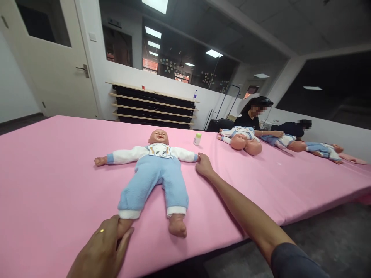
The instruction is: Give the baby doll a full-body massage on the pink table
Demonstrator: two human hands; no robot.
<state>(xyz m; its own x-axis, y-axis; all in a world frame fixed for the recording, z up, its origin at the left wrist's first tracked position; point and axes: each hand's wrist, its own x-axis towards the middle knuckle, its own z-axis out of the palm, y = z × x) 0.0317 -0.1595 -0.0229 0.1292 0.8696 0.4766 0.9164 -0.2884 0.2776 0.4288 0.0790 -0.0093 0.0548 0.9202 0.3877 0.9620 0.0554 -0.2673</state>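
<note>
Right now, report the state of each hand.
Left hand: closed, holding the doll by one bare foot.
Right hand: closed, holding the end of the doll's outstretched arm.

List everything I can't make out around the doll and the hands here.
All in the head view:
The doll: its back, hidden beneath its own body.
Its foot at picture left: partly covered by the left hand.
Its hand at picture right: covered by the right hand.
Left forearm: cut off by the bottom edge.
Bottle: label too small to read.
</note>
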